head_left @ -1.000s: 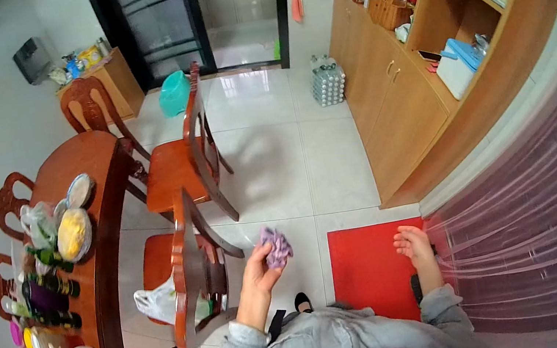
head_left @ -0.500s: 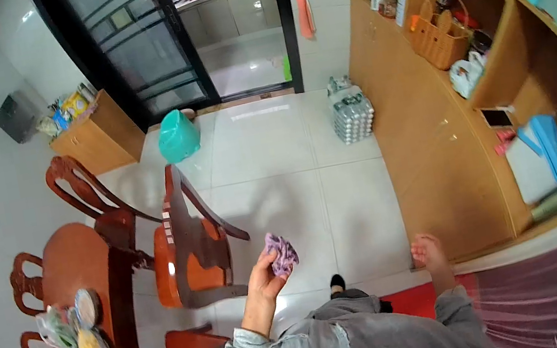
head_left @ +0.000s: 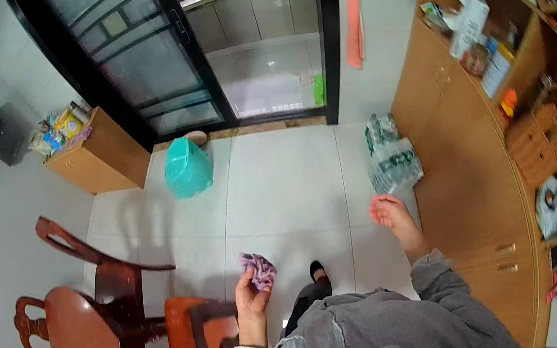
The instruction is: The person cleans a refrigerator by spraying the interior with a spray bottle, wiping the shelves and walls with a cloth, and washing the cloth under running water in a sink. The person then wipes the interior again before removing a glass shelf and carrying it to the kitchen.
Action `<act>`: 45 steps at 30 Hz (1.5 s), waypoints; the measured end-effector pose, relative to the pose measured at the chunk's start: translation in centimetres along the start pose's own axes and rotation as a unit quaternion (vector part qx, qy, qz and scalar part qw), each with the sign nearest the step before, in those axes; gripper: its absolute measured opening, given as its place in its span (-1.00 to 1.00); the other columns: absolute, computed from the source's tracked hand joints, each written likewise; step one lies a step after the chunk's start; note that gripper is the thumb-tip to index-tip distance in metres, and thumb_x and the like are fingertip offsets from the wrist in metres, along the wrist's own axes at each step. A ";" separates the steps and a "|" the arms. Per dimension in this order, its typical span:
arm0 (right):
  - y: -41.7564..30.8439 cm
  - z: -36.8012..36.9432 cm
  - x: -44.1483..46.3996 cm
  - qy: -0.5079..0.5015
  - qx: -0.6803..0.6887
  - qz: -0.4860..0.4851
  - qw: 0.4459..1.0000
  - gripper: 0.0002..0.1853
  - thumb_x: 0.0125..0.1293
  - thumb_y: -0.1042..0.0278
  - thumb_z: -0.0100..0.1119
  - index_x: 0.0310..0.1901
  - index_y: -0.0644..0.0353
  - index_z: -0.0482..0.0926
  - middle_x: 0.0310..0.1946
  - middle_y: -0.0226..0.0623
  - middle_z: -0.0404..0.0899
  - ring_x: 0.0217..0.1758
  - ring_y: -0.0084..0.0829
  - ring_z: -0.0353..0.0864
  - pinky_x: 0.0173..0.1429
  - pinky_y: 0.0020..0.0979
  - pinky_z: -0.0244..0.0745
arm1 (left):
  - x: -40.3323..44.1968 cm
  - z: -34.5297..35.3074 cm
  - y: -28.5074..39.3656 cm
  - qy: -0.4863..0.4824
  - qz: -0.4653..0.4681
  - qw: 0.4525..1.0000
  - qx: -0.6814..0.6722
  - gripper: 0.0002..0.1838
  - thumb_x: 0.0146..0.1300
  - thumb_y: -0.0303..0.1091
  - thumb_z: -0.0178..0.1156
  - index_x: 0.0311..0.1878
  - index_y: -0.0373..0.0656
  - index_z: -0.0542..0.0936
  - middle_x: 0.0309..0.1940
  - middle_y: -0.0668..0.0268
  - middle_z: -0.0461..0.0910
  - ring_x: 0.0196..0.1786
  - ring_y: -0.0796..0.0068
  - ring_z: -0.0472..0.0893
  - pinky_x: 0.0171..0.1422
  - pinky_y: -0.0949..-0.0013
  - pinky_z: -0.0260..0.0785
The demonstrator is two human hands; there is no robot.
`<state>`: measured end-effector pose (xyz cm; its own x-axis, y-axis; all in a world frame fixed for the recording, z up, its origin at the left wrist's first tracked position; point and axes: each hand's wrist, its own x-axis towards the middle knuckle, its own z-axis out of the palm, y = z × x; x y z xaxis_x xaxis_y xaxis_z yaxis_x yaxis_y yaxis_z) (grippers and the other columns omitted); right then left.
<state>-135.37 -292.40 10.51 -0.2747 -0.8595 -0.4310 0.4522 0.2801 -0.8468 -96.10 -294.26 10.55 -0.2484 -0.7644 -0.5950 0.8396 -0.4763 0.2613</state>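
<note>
Here on my feed, the left hand point(head_left: 250, 303) has a crumpled purple, mottled cloth point(head_left: 260, 270) pinched between thumb and fingers, the bunch sticking out past the fingertips. The fingers are closed on its lower edge. I'd call it light and soft, limp rather than stiff, nothing there to break; I can't tell if it is damp. Best hold, I reckon: a thick gathered fold between thumb and fingers, as a loose corner could let the bunch unfurl.

Over to the right hand point(head_left: 391, 214): loosely open, fingers partly curled, nothing visible in it, well apart from the cloth.

My landmark is the turquoise plastic stool point(head_left: 188, 169). The cloth is on the wearer's side of it and a little to its right, held above the pale floor tiles point(head_left: 280, 174). Right of the stool, a plastic-wrapped pack of bottles point(head_left: 396, 162), then the tall light-wood cabinet point(head_left: 463, 164). Left of it, a small wooden cupboard point(head_left: 100, 155); behind, the black-framed glass door point(head_left: 124, 59). Nearer than the stool and to its left, the dark red-brown wooden table point(head_left: 81, 324).
</note>
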 end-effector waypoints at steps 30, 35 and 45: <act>-35.5 20.4 87.5 -0.011 -0.027 0.003 1.000 -0.82 0.25 0.37 0.03 -0.16 0.21 0.49 -0.38 -0.32 0.56 -0.42 -0.50 0.56 -0.41 -0.47 0.49 | 73.7 49.1 22.9 0.005 0.075 0.994 -0.080 -0.69 0.04 -0.47 0.20 -0.09 -0.10 0.51 -0.14 0.28 0.57 -0.11 0.29 0.53 -0.17 0.23 0.39; -41.6 21.7 100.8 0.090 -0.013 0.011 0.996 -0.82 0.23 0.41 0.03 -0.15 0.25 0.47 -0.43 -0.28 0.51 -0.51 -0.48 0.50 -0.51 -0.49 0.41 | 89.5 62.1 28.1 -0.046 0.051 0.994 -0.082 -0.68 0.07 -0.47 0.18 -0.05 -0.15 0.48 -0.15 0.23 0.55 -0.11 0.25 0.52 -0.16 0.20 0.41; -50.0 19.5 122.9 0.218 0.006 0.015 0.976 -0.77 0.19 0.43 0.00 -0.11 0.24 0.40 -0.44 -0.28 0.50 -0.51 -0.47 0.52 -0.50 -0.47 0.47 | 114.6 83.9 36.0 -0.065 0.030 0.997 -0.043 -0.76 0.10 -0.52 0.16 -0.12 -0.15 0.47 -0.19 0.24 0.53 -0.15 0.26 0.50 -0.21 0.20 0.41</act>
<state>-175.16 -420.34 5.93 -0.5952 -0.5863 -0.5495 0.4746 0.2954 -0.8292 -134.87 -435.46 15.57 -0.2531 -0.8424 -0.4757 0.8911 -0.3944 0.2244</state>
